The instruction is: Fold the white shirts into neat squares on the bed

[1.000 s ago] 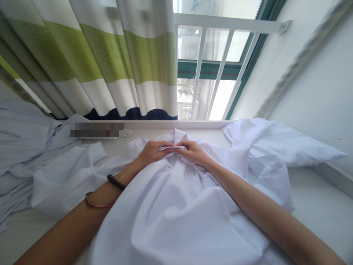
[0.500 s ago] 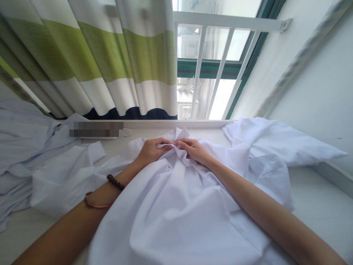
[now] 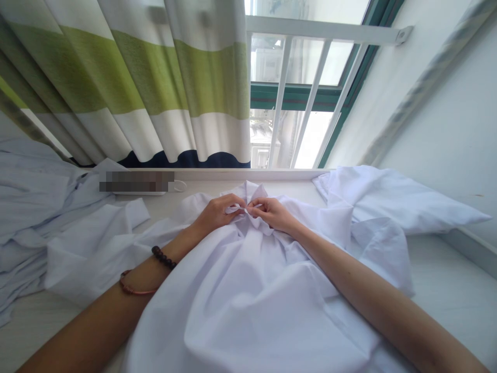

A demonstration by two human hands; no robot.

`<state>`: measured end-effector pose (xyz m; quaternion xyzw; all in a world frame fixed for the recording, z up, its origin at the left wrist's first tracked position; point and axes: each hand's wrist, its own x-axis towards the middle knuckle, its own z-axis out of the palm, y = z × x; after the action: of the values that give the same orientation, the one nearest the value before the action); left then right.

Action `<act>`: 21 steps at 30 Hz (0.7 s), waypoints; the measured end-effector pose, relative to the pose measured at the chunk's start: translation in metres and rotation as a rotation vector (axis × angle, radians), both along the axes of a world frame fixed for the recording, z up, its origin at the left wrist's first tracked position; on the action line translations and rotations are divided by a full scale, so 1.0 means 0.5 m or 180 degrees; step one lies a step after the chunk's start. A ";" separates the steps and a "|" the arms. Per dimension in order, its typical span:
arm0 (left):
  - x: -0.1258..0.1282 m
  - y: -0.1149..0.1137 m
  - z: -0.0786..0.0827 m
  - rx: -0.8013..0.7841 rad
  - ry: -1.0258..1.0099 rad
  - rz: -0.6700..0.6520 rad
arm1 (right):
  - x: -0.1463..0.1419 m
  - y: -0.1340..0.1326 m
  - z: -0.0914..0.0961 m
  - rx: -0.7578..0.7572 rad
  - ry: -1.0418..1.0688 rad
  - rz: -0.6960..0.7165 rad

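Observation:
A white shirt point(image 3: 252, 295) lies spread over a pale table in front of me, reaching from the bottom edge up to the window sill. My left hand point(image 3: 217, 212) and my right hand point(image 3: 272, 212) meet at the far end of the shirt, near its collar. Both pinch a small fold of the white cloth between fingertips and thumb, almost touching each other. My left wrist wears a dark bead bracelet point(image 3: 163, 257) and a thin reddish band.
More pale cloth is heaped at the left point(image 3: 34, 207), and another white garment point(image 3: 388, 199) lies at the right by the wall. A striped green and white curtain point(image 3: 155, 83) hangs behind, beside a barred window point(image 3: 303, 98). A white power strip point(image 3: 135, 184) lies on the sill.
The two hands stay at the collar end; their fingers shifted slightly, gathering the fold of cloth closer together. The shirt's body has barely moved.

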<state>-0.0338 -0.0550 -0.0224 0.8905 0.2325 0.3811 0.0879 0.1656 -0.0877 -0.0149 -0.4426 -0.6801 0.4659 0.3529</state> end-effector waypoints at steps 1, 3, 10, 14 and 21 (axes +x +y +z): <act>0.000 0.000 0.000 0.0026 0.0044 -0.0023 | 0.000 0.000 0.001 -0.0013 -0.0013 0.0017; 0.000 -0.001 0.001 0.0082 0.0159 -0.0085 | 0.002 0.000 0.001 -0.0026 -0.0042 0.0046; 0.000 -0.022 0.012 0.0473 0.0638 -0.0025 | 0.016 0.009 0.002 -0.0280 0.0115 0.0271; 0.004 -0.030 0.014 0.1237 0.0368 0.0278 | 0.022 0.004 0.012 -0.0754 0.0598 0.0483; 0.012 -0.028 0.027 0.1982 0.0324 0.0155 | 0.027 0.004 0.011 -0.1300 0.1232 0.0582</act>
<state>-0.0276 -0.0690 -0.0089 0.8867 0.1300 0.3910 -0.2099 0.1790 -0.0854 -0.0095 -0.3442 -0.5294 0.6987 0.3363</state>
